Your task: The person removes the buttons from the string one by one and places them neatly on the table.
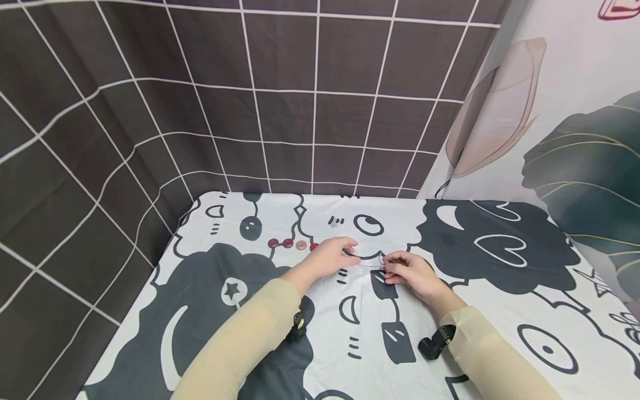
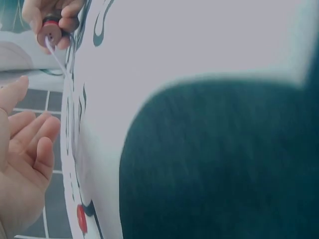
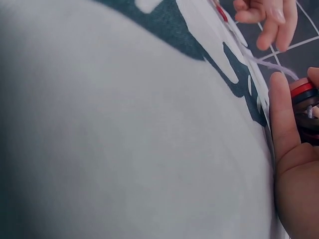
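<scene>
Looking beyond the fingertips, we see the patterned cloth (image 1: pixel 370 311) run on ahead of both hands to its far edge, where a dark gridded backdrop (image 1: pixel 285 55) rises. Off to the right of the right hand (image 1: pixel 412 273) the cloth spreads toward a leaf-printed curtain (image 1: pixel 575 72); to the left of the left hand (image 1: pixel 330 257) it reaches a side edge along the same backdrop. Between the hands we find a gap, with a thin pale string (image 2: pixel 59 60) crossing it.

The right hand's fingers cover much of the button stack (image 3: pixel 302 89), and the right wrist view crops it, so we cannot count its pieces; from the head we barely make it out. We lose the string's far end against the cloth near the left hand. Of the row just left of the left hand, we see two red buttons (image 1: pixel 288 243), a pink button (image 1: pixel 301 245) and a nearest red button (image 1: pixel 313 246), which looks partly covered by that hand.

We see the right hand pinching the stack between thumb and fingers, the string coming out of its end button. The left hand's fingers are apart and loosely bent; whether they touch the string, we cannot tell.
</scene>
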`<state>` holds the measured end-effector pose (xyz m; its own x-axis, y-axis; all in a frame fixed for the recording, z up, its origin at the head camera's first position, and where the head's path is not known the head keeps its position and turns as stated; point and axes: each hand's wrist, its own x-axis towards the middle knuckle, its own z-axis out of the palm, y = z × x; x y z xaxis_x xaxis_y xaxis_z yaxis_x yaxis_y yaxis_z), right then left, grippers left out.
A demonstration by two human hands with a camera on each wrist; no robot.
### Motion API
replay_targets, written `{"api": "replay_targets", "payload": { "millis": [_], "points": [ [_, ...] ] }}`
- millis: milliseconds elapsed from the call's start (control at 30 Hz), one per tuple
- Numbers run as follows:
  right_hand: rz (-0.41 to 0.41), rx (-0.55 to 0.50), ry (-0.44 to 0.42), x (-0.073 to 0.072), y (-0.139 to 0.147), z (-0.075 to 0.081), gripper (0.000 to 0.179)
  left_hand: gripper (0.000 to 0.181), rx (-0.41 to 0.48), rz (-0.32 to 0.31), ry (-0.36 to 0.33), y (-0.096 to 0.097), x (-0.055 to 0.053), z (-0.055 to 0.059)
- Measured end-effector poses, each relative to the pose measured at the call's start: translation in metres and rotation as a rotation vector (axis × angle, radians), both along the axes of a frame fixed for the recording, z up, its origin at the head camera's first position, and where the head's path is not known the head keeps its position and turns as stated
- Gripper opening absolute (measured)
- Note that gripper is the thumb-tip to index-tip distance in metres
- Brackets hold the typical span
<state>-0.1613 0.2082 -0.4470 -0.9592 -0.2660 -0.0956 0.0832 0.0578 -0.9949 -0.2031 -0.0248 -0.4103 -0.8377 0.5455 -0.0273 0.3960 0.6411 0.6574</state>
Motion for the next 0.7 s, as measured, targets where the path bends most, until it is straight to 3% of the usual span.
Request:
{"api": "replay_targets", "payload": {
  "millis": [300,700],
  "points": [
    [0.012,-0.016,-0.004,-0.001,0.000,0.001,0.038,0.045,-0.035,-0.041,0.015,0.013,0.001,-0.001],
    [0.018,-0.022,0.010,0.000,-0.002,0.003,0.040,0.047,-0.033,-0.072,-0.029,0.021,0.007,-0.005]
  ]
}}
